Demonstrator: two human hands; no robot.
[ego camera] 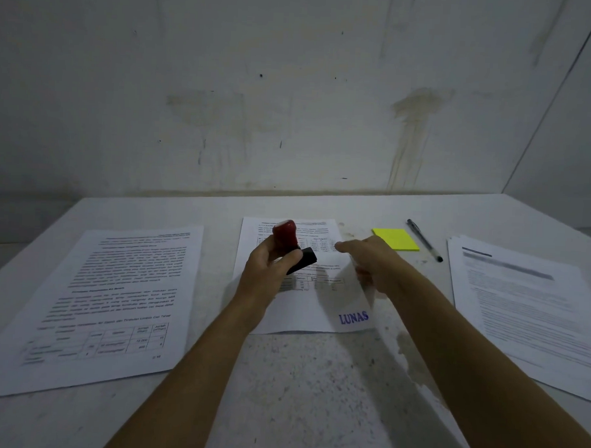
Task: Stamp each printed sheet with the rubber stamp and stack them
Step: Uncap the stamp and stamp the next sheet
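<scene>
Stamp held up in left hand, over centre sheet.

Left grip closed round red handle, black base tilted, clear of paper. Right hand at centre sheet's right edge, fingers curled there; edge blurred and seems lifted, so can't tell if pinched or just touched. Blue "LUNAS" mark printed near sheet's lower right corner. Single sheet flat on counter at left, w/ text and a table. Stack of sheets at right, edges fanned. Yellow notes and pen beyond right hand, side by side, apart.
</scene>
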